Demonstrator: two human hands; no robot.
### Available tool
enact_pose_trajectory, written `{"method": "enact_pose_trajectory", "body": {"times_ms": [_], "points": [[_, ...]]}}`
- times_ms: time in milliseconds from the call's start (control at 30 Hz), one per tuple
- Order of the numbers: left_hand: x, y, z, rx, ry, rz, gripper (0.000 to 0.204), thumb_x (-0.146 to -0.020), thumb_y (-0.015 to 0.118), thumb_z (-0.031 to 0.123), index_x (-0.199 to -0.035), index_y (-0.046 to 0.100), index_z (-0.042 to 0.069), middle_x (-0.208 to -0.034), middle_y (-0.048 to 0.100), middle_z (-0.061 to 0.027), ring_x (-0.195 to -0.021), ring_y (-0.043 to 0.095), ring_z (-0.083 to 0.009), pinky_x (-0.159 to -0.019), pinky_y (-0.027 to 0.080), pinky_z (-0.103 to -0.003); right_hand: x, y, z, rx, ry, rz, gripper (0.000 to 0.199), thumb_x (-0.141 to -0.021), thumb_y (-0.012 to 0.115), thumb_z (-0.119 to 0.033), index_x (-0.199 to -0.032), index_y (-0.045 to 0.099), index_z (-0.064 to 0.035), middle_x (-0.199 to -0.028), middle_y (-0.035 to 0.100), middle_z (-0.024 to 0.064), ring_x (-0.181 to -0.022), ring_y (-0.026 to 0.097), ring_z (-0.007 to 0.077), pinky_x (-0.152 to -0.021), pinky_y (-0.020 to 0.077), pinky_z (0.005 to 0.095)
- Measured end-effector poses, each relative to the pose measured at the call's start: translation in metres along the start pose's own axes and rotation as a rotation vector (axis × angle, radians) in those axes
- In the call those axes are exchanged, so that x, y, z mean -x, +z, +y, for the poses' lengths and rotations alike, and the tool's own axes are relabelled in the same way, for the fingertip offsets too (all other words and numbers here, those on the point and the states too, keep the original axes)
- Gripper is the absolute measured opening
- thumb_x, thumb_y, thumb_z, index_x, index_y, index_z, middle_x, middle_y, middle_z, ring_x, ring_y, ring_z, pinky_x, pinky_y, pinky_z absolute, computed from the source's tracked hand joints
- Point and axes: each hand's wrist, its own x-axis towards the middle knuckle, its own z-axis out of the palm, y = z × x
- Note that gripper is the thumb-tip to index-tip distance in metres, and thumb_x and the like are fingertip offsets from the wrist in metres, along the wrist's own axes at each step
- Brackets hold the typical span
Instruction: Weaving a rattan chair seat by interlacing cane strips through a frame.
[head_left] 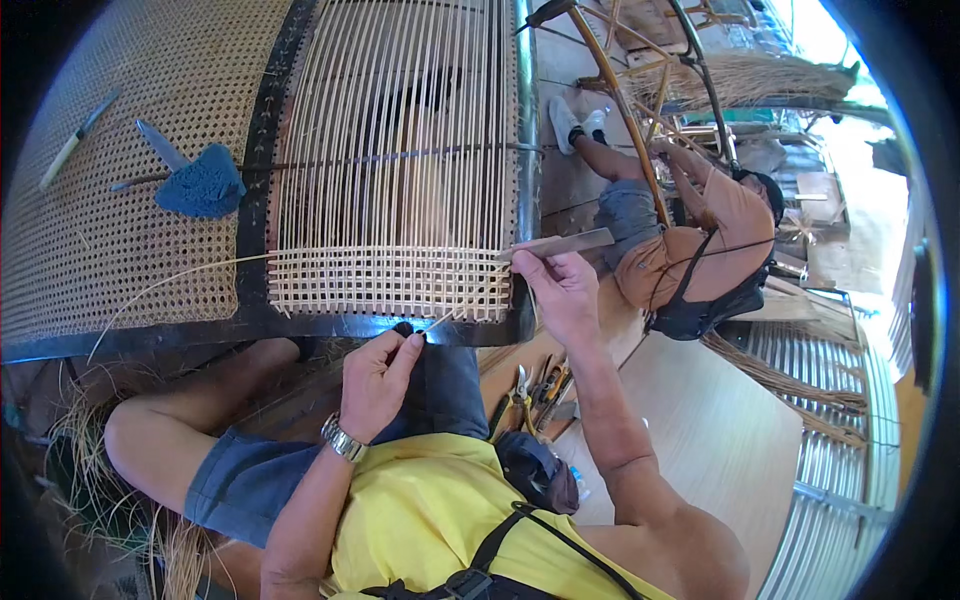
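In front of me stands a frame with a dark border and a panel of cane strands [400, 150]. Along its lower edge, crosswise strands form a woven band [390, 282]. My left hand [375, 385] is pinched on a thin tool with a dark end [420, 335], just below the frame's lower rail. The tool's pale shaft points up toward the band; its exact kind is unclear. At the band's right end, my right hand [560, 290] grips a flat greyish strip [575, 243] between thumb and fingers. A loose cane strand [165, 275] trails left from the band.
A knife [75, 145], another blade [160, 145] and a blue lump [202, 183] rest on the finished cane mesh [130, 240]. Pliers [521, 385] and other hand tools lie below the frame. Loose cane [110, 470] lies lower left. Another person [690, 230] works on a chair frame [625, 90].
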Motion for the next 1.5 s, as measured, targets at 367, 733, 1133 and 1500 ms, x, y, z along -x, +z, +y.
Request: {"method": "enact_pose_trajectory", "body": {"times_ms": [367, 733, 1133, 1500], "points": [[0.005, 0.007, -0.005, 0.037, -0.006, 0.002, 0.037, -0.1, 0.065, 0.027, -0.078, 0.059, -0.001, -0.061, 0.048, -0.003, -0.06, 0.04, -0.0083, -0.055, 0.036, -0.031, -0.004, -0.011, -0.034, 0.207, -0.027, -0.004, 0.016, -0.099, 0.069, -0.013, -0.108, 0.069, 0.0002, -0.094, 0.072, 0.0011, -0.084, 0.062, 0.0073, -0.077, 0.0513, 0.0252], [0.076, -0.014, 0.0, 0.076, 0.136, -0.224, 0.059, -0.108, 0.046, 0.046, -0.141, 0.052, -0.002, -0.13, 0.062, -0.014, -0.118, 0.06, -0.0224, -0.102, 0.045, -0.034, 0.13, 0.034, -0.029, 0.072, -0.03, -0.654, 0.017, -0.089, 0.074, -0.01, -0.102, 0.067, -0.0011, -0.09, 0.067, 0.0152, -0.078, 0.067, 0.0271, -0.07, 0.0511, 0.0349], [0.019, -0.009, 0.015, -0.141, -0.069, 0.267, 0.035, -0.11, 0.049, 0.03, -0.102, 0.066, 0.0, -0.092, 0.068, -0.0055, -0.08, 0.062, -0.017, -0.073, 0.051, -0.033, 0.223, -0.042, 0.143, 1.043, 0.561, 0.108, 0.083, -0.087, 0.073, -0.05, -0.145, 0.043, 0.0008, -0.125, 0.058, 0.0283, -0.112, 0.059, 0.0439, -0.094, 0.0493, 0.0501], [0.015, 0.01, 0.011, -0.47, 0.331, 0.254, 0.016, -0.09, 0.073, 0.012, -0.102, 0.066, 0.005, -0.097, 0.064, -0.0122, -0.08, 0.065, -0.0362, -0.067, 0.053, -0.042, 0.228, -0.023, 0.182, 0.844, 0.176, -0.024, 0.069, -0.086, 0.076, -0.027, -0.141, 0.045, 0.0013, -0.117, 0.055, 0.0255, -0.11, 0.055, 0.0445, -0.094, 0.0471, 0.0489]]}}
